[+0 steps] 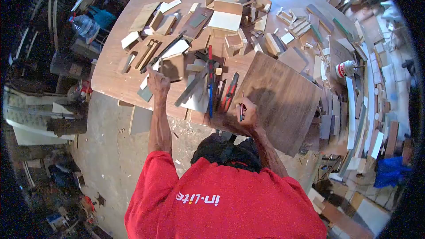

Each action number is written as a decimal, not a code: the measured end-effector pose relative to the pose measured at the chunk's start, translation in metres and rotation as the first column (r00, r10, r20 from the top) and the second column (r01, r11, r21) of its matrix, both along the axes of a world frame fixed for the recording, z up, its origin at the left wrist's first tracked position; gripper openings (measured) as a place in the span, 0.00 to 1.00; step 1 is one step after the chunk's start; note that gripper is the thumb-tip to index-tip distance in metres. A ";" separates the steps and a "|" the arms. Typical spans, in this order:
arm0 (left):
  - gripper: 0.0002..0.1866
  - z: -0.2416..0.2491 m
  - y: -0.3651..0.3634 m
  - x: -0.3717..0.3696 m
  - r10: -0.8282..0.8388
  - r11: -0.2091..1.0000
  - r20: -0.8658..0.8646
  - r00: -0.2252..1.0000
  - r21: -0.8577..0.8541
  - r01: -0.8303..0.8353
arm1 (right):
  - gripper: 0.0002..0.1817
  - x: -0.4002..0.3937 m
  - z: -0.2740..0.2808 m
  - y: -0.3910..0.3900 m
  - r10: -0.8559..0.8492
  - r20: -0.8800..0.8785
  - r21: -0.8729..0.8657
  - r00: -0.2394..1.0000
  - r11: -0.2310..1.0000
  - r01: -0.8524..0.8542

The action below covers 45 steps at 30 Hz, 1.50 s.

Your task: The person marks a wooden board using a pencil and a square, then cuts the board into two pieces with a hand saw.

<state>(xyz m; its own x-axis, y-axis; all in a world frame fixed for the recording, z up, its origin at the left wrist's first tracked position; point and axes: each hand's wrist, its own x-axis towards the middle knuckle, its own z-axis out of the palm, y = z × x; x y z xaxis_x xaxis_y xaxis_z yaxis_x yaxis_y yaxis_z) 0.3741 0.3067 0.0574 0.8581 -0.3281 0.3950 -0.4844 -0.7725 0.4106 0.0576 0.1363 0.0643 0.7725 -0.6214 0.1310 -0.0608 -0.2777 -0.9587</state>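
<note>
My left hand [158, 83] reaches over the left part of the wooden table, its fingers closed around something small and pale that I cannot make out. Beside those fingers is a small wooden box-like piece [173, 67]. A long white strip with a dark edge [175, 48] lies just beyond. Near the table's front edge, my right hand [248, 114] grips a thin pencil [242, 106], held nearly upright. It rests at the left edge of a large brown wooden panel [283, 102]. Between the hands lie a red cutter knife [229, 92] and a long red and blue tool [210, 82].
Wooden offcuts and small boxes [225, 17] crowd the far half of the table [116, 68]. A white can [346, 68] stands at the right among stacked wood strips. A large plastic bottle [84, 26] is at the left. Wood scraps lie on the floor.
</note>
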 end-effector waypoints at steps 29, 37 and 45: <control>0.15 0.016 -0.049 -0.106 -0.836 0.539 -0.528 0.148 -0.741 0.402 | 0.27 0.054 0.013 0.058 -0.110 0.221 0.839 0.969 0.528 -0.131; 0.07 0.032 -0.056 -0.105 -0.828 0.554 -0.285 0.482 -0.543 0.631 | 0.24 0.055 0.020 0.069 -0.215 0.111 0.886 0.970 0.464 0.001; 0.06 0.016 -0.054 -0.086 -0.748 0.662 -0.660 0.075 -0.734 0.151 | 0.33 0.060 0.027 0.069 0.030 0.085 0.698 0.996 0.712 -0.081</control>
<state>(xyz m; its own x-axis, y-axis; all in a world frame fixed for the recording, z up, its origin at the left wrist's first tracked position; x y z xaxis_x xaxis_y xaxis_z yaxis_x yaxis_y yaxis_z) 0.2882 0.2526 0.0736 0.4040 -0.8767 -0.2612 0.2520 -0.1678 0.9531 0.1177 0.2054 0.0913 0.8144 -0.5112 -0.2748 -0.0004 0.4730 -0.8811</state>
